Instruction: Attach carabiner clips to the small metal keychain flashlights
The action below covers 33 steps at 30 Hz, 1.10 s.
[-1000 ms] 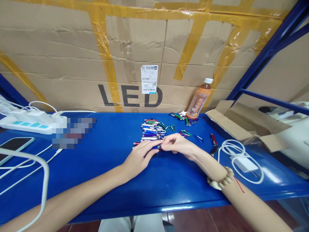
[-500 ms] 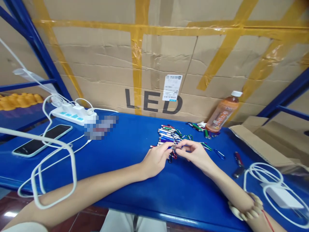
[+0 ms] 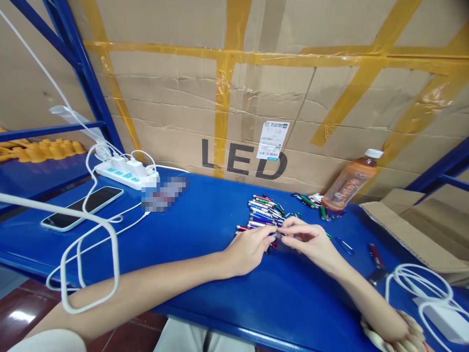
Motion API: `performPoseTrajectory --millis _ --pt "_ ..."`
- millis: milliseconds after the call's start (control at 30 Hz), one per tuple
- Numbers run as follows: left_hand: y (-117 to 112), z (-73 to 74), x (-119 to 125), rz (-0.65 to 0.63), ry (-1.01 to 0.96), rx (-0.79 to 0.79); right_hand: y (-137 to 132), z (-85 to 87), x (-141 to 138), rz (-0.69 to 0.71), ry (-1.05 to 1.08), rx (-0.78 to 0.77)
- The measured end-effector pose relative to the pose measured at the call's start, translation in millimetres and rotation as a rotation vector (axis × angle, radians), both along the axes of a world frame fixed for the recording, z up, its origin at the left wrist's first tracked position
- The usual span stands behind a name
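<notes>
My left hand is closed in a pinch on a small blue mini flashlight, mostly hidden by the fingers. My right hand pinches at the metallic end of it from the other side, thumb and forefinger close to the left fingertips. Just beyond both hands lies a row of mini flashlights with coloured metal bodies and carabiner clips. Several more green and dark ones lie farther back to the right. A loose blue carabiner rests right of my right hand.
A tilted drink bottle leans on the large taped carton. At right are an open cardboard box, a red-and-black object and a white charger. At left, a phone, a power strip and looping white cables.
The camera view has shifted, so the whole scene sits slightly lower and farther right. Both hands stay together around the small flashlight, with little visible change in grip.
</notes>
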<state>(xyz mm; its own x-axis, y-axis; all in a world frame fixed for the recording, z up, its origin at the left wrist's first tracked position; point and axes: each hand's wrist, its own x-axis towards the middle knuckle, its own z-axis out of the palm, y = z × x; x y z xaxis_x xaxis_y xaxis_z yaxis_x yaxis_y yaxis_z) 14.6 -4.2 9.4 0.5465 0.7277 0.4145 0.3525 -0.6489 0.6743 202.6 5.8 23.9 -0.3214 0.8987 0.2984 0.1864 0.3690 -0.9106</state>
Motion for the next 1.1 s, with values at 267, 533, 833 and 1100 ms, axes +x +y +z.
performPoseTrajectory --millis 267,533,833,1100 --pt "0.3 0.8 -1.6 -0.036 0.032 -0.001 -0.7 2.7 3.2 0.047 -0.011 -0.047" --pt "0.1 0.4 -1.9 -0.006 0.089 0.008 1.1 0.9 5.1 0.07 -0.042 0.034" --pt "2.2 -1.6 -2.5 -0.049 0.09 0.008 0.4 2.6 3.6 0.098 0.026 0.049" --pt "3.7 -0.3 -0.7 -0.1 0.093 -0.019 0.8 4.7 5.5 0.096 0.019 0.094"
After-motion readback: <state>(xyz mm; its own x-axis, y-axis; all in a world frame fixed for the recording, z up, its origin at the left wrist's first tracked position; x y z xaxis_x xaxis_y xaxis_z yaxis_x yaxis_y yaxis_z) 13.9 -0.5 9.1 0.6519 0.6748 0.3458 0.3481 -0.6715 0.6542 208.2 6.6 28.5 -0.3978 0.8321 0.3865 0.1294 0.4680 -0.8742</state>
